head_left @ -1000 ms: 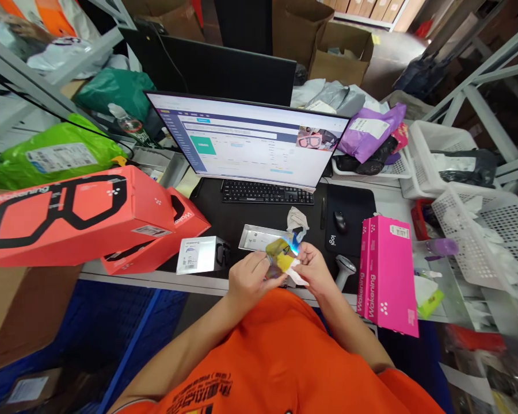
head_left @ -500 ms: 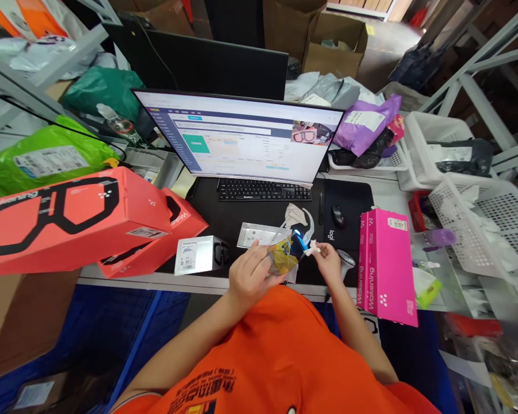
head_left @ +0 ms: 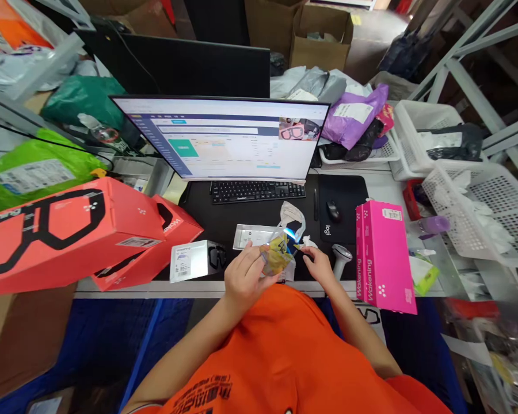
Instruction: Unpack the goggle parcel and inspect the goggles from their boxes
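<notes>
My left hand [head_left: 244, 273] grips a pair of glasses with a yellow and blue mirrored lens [head_left: 277, 254] at its left side. At the lens's right edge, my right hand [head_left: 317, 264] has its thumb and forefinger closed on the glasses; the exact grip is small to see. A crumpled white piece [head_left: 308, 242] lies just beyond those fingers. Behind the lens are an open silvery tray-like box [head_left: 252, 234] and a pale pouch [head_left: 291, 214]. To the left stands a white box [head_left: 189, 261] with glasses pictured on its side.
A monitor [head_left: 224, 138], keyboard [head_left: 259, 191] and mouse [head_left: 333, 211] are beyond my hands. A barcode scanner [head_left: 341, 257] and pink boxes [head_left: 386, 256] stand right; large coral boxes [head_left: 129, 221] crowd the left. White baskets [head_left: 479, 224] and bagged parcels [head_left: 356, 118] line the back and right.
My right fingers have let go of the white piece and moved in to the lens's edge. The lens has tilted, showing more yellow and less blue. The camera view has shifted slightly.
</notes>
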Demonstrator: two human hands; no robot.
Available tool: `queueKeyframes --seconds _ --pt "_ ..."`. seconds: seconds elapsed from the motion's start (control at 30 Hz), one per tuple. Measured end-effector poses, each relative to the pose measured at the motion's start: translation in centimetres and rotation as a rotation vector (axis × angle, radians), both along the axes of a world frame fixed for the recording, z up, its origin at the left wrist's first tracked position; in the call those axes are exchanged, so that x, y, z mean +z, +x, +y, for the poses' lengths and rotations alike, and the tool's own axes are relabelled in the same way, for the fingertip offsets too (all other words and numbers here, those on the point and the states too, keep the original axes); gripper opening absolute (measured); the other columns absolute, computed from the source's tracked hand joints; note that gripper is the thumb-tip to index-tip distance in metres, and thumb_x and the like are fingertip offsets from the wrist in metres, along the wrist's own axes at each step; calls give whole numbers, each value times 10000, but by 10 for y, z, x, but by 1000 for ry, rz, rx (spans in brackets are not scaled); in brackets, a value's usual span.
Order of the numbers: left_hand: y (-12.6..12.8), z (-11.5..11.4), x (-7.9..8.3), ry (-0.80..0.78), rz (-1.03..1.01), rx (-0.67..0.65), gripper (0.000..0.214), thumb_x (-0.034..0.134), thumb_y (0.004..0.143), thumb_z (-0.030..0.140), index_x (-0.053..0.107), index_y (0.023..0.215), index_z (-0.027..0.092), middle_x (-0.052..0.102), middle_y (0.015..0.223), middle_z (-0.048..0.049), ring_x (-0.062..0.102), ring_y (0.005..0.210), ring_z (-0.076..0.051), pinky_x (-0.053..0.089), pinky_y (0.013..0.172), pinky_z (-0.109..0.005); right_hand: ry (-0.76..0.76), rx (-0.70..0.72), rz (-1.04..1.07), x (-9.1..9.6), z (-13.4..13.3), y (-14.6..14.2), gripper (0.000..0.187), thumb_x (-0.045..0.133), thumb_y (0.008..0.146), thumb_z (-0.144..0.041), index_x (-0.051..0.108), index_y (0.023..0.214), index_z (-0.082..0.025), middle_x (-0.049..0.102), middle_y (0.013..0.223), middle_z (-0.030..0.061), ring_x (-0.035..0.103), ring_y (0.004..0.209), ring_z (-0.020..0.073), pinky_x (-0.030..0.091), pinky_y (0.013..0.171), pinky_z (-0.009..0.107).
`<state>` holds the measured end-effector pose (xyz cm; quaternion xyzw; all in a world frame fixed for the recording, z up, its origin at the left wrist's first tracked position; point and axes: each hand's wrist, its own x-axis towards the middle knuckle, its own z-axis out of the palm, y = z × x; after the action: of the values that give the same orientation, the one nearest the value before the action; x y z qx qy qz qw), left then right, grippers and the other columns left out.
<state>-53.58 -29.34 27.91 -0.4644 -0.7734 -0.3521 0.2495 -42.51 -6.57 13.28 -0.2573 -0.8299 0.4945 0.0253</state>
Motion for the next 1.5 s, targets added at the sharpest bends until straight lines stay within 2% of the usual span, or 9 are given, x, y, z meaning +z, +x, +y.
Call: queueKeyframes --seconds 0.2,0.33,0.5,0.67,0.73,0.87,0.97,1.23,1.5 --pt "-1 7 2 15 -42 -29 193 761 826 237 613 928 168 709 929 -106 694 891 -224 594 937 -421 62 77 -3 20 -5 12 254 562 843 -106 714 1024 -198 753 1031 76 722 954 203 553 922 354" --pt "-2 11 2 52 -212 10 172 741 827 223 676 981 185 733 964 -99 694 934 -237 569 910 -374 87 118 1 35 -10 18 230 591 852 -88 723 1011 -191 757 997 73 719 935 204 551 888 334" --pt "-1 21 7 107 -866 54 143 709 828 303 738 928 205 746 1029 -79 678 1000 -241 517 952 -342 102 121 26 50 -6 27 216 599 868 -84 722 1014 -187 753 1006 74 714 951 205 545 891 335" --pt "-5 47 17 435 -1620 14 288 725 805 429 698 703 161 739 857 -78 694 903 -215 561 848 -288 102 69 82 56 6 46 233 570 883 -92 696 1057 -182 736 1035 86 711 951 198 551 896 347" --pt "-7 57 21 535 -1898 13 366 690 848 446 665 648 141 714 778 -83 691 824 -192 584 828 -297 105 41 95 58 11 56 226 561 895 -117 688 1067 -190 731 1040 82 712 945 194 556 889 349" --pt "-4 68 27 539 -2359 28 484 501 984 438 636 647 117 682 730 -92 670 699 -164 618 792 -333 122 7 74 64 17 72 225 553 901 -154 684 1076 -204 733 1049 76 708 960 209 557 890 372" --pt "2 71 26 530 -2478 -78 499 456 1006 429 642 670 111 674 726 -90 674 690 -165 619 828 -349 129 -9 57 70 19 82 226 542 910 -172 684 1082 -211 738 1053 73 708 972 214 554 900 372" --pt "8 76 20 487 -2622 -362 465 520 969 449 634 660 120 633 695 -73 646 670 -167 618 796 -339 175 -73 70 88 34 103 225 530 946 -249 691 1095 -197 746 1076 86 710 989 214 556 910 363" --pt "12 85 16 407 -2606 -381 433 633 892 478 606 627 137 605 678 -62 618 656 -161 614 782 -326 234 -201 66 98 56 121 237 536 934 -299 723 1050 -209 765 1037 78 722 957 223 571 889 371"
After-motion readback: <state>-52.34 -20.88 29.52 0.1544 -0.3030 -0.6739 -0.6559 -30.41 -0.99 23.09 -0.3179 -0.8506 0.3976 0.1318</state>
